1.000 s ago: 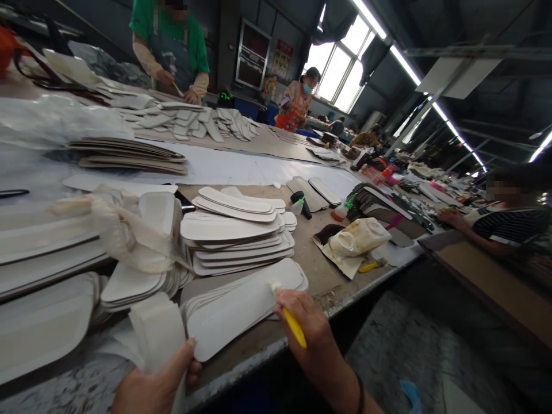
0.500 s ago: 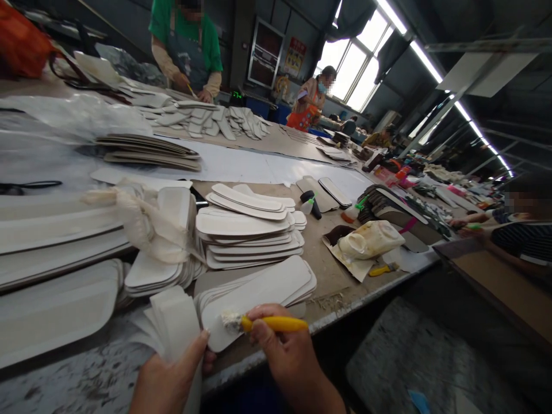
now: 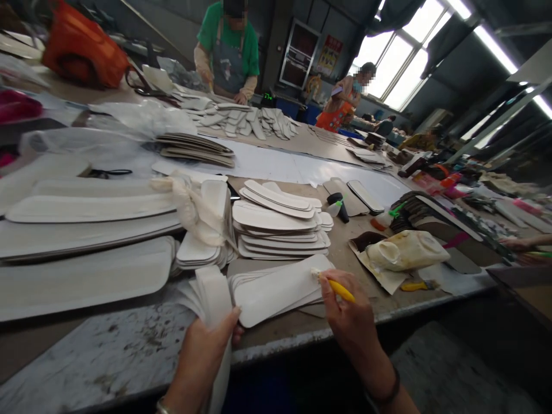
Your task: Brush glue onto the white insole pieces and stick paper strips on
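My right hand is closed round a yellow-handled brush, whose bristle tip rests on the far end of the top white insole piece of a small stack at the table's front edge. My left hand grips a bundle of white pieces standing on edge, with the thumb pressing the near end of the top piece.
Stacks of white insole pieces fill the table. To the right lie a tipped plastic jug and a second yellow brush. Other people work at the far end and right side. An orange bag sits far left.
The brush swept from the near end of the top piece back to its far end. The camera view shifted left, so the table's contents slid to the right.
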### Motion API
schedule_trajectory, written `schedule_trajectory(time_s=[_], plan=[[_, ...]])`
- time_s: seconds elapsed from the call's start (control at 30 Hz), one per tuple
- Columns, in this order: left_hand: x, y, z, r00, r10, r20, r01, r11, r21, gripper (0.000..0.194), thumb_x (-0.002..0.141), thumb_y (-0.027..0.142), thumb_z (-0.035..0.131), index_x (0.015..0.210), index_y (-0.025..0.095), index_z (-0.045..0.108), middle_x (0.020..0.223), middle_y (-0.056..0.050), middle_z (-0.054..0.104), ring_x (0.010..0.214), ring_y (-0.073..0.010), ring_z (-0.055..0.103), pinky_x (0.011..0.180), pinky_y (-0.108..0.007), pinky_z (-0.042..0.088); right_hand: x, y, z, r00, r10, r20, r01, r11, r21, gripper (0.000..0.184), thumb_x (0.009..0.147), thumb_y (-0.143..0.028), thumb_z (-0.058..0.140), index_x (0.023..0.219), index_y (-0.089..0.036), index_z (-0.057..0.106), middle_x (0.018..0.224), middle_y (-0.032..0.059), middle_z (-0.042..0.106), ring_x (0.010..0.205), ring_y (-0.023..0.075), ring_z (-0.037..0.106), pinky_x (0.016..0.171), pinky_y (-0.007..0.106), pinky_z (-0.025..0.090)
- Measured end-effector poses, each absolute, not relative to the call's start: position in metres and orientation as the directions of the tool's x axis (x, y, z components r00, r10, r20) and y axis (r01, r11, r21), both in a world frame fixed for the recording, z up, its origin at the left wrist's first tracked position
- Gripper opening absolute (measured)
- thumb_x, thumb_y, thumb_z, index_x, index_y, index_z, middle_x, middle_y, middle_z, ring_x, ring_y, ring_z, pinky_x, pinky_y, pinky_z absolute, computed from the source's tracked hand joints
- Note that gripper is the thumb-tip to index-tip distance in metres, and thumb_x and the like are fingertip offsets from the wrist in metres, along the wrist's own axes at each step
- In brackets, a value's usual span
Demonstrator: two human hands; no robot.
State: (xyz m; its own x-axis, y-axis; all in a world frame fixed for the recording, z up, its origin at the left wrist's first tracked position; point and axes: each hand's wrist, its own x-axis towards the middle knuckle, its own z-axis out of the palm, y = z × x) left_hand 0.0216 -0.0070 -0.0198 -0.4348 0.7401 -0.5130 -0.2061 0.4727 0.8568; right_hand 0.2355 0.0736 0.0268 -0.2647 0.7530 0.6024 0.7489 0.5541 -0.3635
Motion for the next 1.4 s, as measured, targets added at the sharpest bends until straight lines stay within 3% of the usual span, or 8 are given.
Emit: schedule_trajectory(time_s=[0.2, 0.33, 0.6, 0.83, 0.97, 1.13, 1.3, 1.4], plan=[[0.01, -0.017, -0.008, -0.512, 0.741, -0.435, -0.201, 0.389, 0.899, 0.035, 0.066, 0.05, 0.063, 0.057, 0.017, 0.061, 0.048, -0.001, 0.058, 0.049, -0.0166, 0.051, 0.053, -0.029, 0.04, 0.209, 0.064, 0.045, -0.282, 0.854, 0.438, 0.515, 0.52, -0.681, 0.017, 0.093, -0.027, 0.043, 0.09, -0.02, 0.058, 0.09, 0.0068, 0.063, 0.098, 0.0214, 0.059, 0.093, 0.04, 0.044], [0.012, -0.027, 0.001, -0.471, 0.768, -0.435, -0.237, 0.365, 0.901, 0.027, 0.069, 0.044, 0.059, 0.07, 0.018, 0.062, 0.053, 0.0, 0.059, 0.051, -0.0164, 0.052, 0.053, -0.028, 0.041, 0.19, 0.057, 0.049, -0.261, 0.903, 0.342, 0.149, 0.387, -0.91, 0.024, 0.095, -0.031, 0.042, 0.081, -0.021, 0.058, 0.079, 0.0008, 0.058, 0.084, 0.0163, 0.06, 0.096, 0.041, 0.043], [0.03, -0.02, -0.014, -0.387, 0.763, -0.517, -0.222, 0.467, 0.856, 0.035, 0.065, 0.048, 0.065, 0.05, 0.017, 0.058, 0.043, -0.004, 0.058, 0.042, -0.0169, 0.051, 0.049, -0.029, 0.039, 0.15, 0.05, 0.02, -0.199, 0.974, 0.106, -0.366, 0.027, -0.93, 0.026, 0.09, -0.039, 0.053, 0.073, -0.02, 0.059, 0.069, -0.0026, 0.057, 0.073, 0.0137, 0.059, 0.098, 0.045, 0.041], [0.03, -0.02, -0.013, -0.428, 0.736, -0.524, -0.285, 0.441, 0.851, 0.032, 0.064, 0.043, 0.066, 0.051, 0.016, 0.058, 0.041, -0.002, 0.057, 0.04, -0.0145, 0.049, 0.046, -0.026, 0.038, 0.163, 0.053, 0.023, -0.104, 0.959, 0.265, -0.027, 0.264, -0.964, 0.028, 0.091, -0.041, 0.048, 0.076, -0.02, 0.058, 0.075, 0.0005, 0.058, 0.08, 0.016, 0.058, 0.093, 0.039, 0.041], [0.028, -0.027, -0.004, -0.441, 0.722, -0.532, -0.343, 0.413, 0.844, 0.03, 0.068, 0.043, 0.062, 0.056, 0.015, 0.059, 0.043, -0.001, 0.057, 0.041, -0.0138, 0.05, 0.045, -0.025, 0.039, 0.167, 0.047, 0.035, -0.186, 0.954, 0.235, 0.138, 0.262, -0.955, 0.03, 0.092, -0.043, 0.045, 0.075, -0.02, 0.054, 0.07, -0.0003, 0.054, 0.07, 0.0141, 0.054, 0.07, 0.028, 0.045], [0.029, -0.035, 0.016, -0.379, 0.729, -0.57, -0.475, 0.375, 0.796, 0.032, 0.06, 0.042, 0.071, 0.07, 0.012, 0.064, 0.056, -0.007, 0.067, 0.051, -0.0194, 0.061, 0.052, -0.029, 0.049, 0.153, 0.039, 0.03, -0.411, 0.911, 0.002, 0.237, 0.109, -0.965, 0.033, 0.088, -0.048, 0.048, 0.078, -0.018, 0.056, 0.066, -0.0007, 0.055, 0.06, 0.0123, 0.051, 0.059, 0.025, 0.043], [0.032, -0.036, 0.027, -0.266, 0.79, -0.552, -0.571, 0.332, 0.751, 0.044, 0.054, 0.041, 0.082, 0.082, 0.009, 0.07, 0.066, -0.009, 0.071, 0.059, -0.0196, 0.063, 0.06, -0.029, 0.05, 0.141, 0.033, 0.024, -0.529, 0.791, -0.306, 0.115, -0.291, -0.95, 0.037, 0.067, -0.05, 0.069, 0.072, -0.02, 0.049, 0.053, -0.0067, 0.048, 0.044, 0.0096, 0.045, 0.045, 0.023, 0.04], [0.035, -0.038, 0.025, -0.281, 0.792, -0.542, -0.551, 0.329, 0.767, 0.047, 0.054, 0.041, 0.082, 0.086, 0.008, 0.071, 0.07, -0.01, 0.073, 0.062, -0.0219, 0.065, 0.061, -0.03, 0.051, 0.144, 0.031, 0.023, -0.498, 0.811, -0.308, 0.088, -0.306, -0.948, 0.038, 0.066, -0.051, 0.068, 0.068, -0.02, 0.046, 0.051, -0.0082, 0.044, 0.04, 0.008, 0.04, 0.041, 0.022, 0.035]])
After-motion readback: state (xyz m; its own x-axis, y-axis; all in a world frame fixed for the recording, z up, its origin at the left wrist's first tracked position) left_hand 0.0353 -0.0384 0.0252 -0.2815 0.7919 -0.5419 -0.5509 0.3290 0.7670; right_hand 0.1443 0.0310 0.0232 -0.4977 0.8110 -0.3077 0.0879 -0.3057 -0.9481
